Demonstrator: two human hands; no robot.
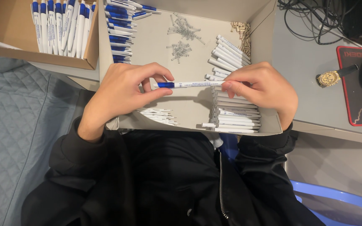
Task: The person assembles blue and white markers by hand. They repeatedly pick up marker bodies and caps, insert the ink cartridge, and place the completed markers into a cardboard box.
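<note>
Judging by the box [269,25], the work looks partly done: blue-and-white finished pens [118,25] are stacked beyond the left hand [124,94], while many white barrels [235,113] under and beyond the right hand [262,90], springs [183,37] beyond both hands and thin refills [158,115] just below the left hand are still loose. Both hands are closed in a fingertip pinch on one pen [189,84], held level between them above the box floor. It is slim and white with a blue grip at the left-hand end, and looks whole.
</note>
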